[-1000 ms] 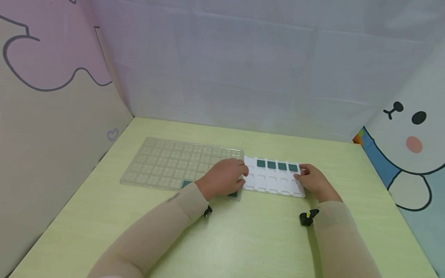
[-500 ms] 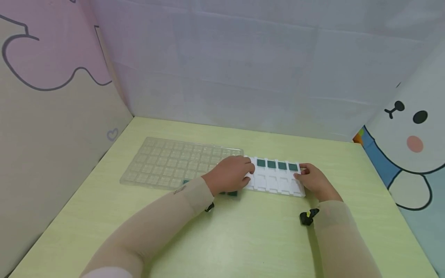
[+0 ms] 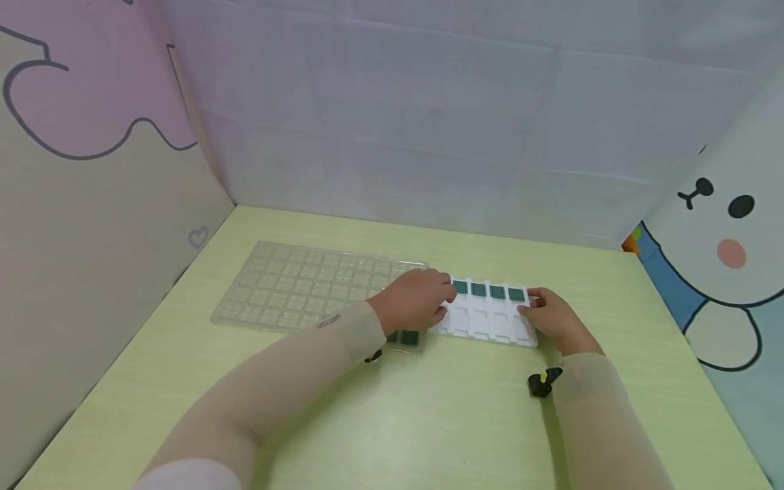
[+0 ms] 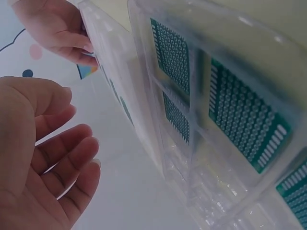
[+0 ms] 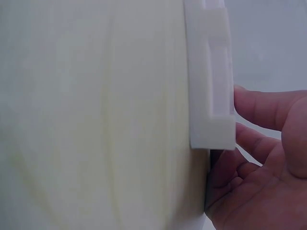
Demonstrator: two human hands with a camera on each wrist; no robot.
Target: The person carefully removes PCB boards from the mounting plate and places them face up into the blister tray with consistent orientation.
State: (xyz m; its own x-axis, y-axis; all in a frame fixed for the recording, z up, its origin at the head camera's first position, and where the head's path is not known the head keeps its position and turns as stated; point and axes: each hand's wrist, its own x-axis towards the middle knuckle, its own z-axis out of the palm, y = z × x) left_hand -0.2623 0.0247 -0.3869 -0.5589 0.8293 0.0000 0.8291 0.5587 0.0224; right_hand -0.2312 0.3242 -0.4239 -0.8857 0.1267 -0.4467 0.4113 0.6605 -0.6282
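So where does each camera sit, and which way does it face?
Head: head-worn, facing forward and down at the clear tray, white tray, left hand, right hand and sleeves.
Left wrist: worn there, facing the clear tray's green boards; left hand near, right hand beyond.
Right wrist: worn there, facing the white tray's end, gripped by the right hand.
Head and left wrist both show both hands.

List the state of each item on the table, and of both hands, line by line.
Clear tray: flat on the table, most visible cells empty.
Green boards in clear tray: four visible, lying in cells.
White tray: lying on the table, visible near-row slots empty.
Green boards in white tray: four visible along the far row.
Left hand: fingers loosely bent, nothing visibly held.
Right hand: gripping the white tray's right end.
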